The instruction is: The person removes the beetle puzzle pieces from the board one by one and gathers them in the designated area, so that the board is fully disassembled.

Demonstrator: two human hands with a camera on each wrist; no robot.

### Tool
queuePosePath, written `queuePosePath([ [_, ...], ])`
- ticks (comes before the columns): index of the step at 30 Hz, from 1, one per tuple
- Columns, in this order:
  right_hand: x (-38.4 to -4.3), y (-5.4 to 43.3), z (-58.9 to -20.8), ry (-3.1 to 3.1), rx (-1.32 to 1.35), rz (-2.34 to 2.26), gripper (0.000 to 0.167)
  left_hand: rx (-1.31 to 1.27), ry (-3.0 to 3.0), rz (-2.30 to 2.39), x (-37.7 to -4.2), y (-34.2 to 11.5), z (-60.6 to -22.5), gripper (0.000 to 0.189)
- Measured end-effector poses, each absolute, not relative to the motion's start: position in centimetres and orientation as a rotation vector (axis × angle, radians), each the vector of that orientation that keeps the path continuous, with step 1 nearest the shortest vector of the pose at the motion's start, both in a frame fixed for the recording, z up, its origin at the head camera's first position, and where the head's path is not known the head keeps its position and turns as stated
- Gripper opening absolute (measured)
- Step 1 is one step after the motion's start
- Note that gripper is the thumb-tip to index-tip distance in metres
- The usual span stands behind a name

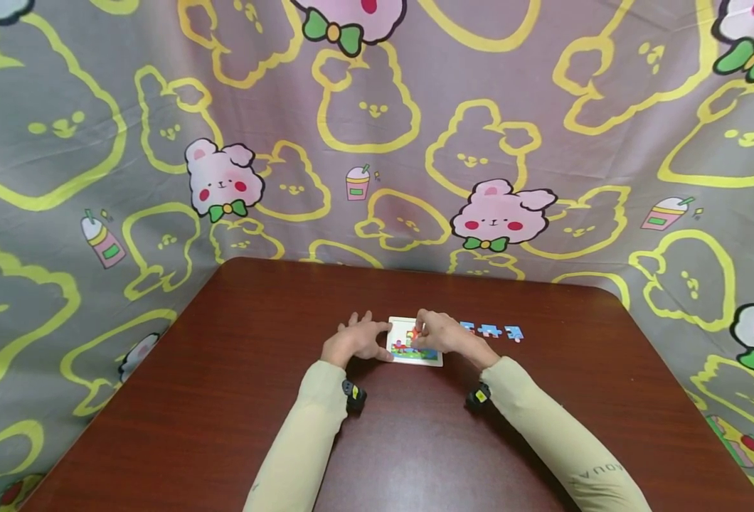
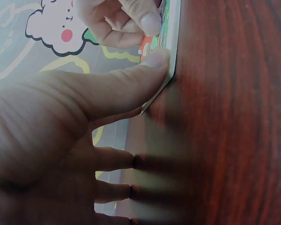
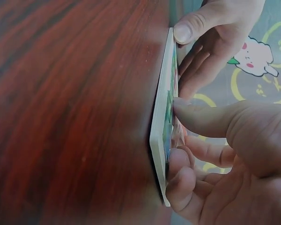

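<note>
A small jigsaw puzzle board [image 1: 415, 361] with a white border lies on the table, its lower part filled with a colourful picture. My left hand [image 1: 359, 340] is at its left side. In the left wrist view that thumb presses on the board's corner, while the other fingers stretch out to the tabletop. Over the board, my right hand [image 1: 444, 333] pinches a reddish puzzle piece [image 1: 415, 332] between thumb and fingers. Those fingertips hide much of the piece and the upper right of the board.
Loose blue puzzle pieces [image 1: 490, 331] lie in a row right of the board, the leftmost partly behind my right hand. The brown wooden table [image 1: 223, 398] reaches back to a patterned cloth [image 1: 390, 163]. Each wrist wears a small black camera.
</note>
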State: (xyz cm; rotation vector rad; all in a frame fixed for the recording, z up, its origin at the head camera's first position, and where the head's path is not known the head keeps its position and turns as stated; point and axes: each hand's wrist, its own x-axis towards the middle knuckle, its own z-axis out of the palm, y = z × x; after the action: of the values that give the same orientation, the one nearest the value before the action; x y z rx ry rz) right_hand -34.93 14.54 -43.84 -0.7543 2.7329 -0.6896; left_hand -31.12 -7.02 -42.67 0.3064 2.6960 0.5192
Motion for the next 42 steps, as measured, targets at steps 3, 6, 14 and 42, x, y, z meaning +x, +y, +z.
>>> queuePosePath([
  [3,-34.8,14.5,-43.8,2.739,-0.743,-0.689,0.029,0.304,2.696,0.527,-31.0,-7.1,-42.7,0.071],
  [6,-34.6,14.5,-43.8,2.75,-0.74,-0.682,0.029,0.306,2.696,0.534,-30.9,-7.1,-42.7,0.07],
  [14,-34.4,14.3,-43.6,2.792,-0.793,-0.679,0.028,0.297,2.694,0.551,-31.0,-7.1,-42.8,0.069],
  [42,-34.7,21.0,-41.7,2.644,-0.815,-1.015,0.011,0.344,2.707,0.549,-30.6,-7.4,-42.8,0.069],
])
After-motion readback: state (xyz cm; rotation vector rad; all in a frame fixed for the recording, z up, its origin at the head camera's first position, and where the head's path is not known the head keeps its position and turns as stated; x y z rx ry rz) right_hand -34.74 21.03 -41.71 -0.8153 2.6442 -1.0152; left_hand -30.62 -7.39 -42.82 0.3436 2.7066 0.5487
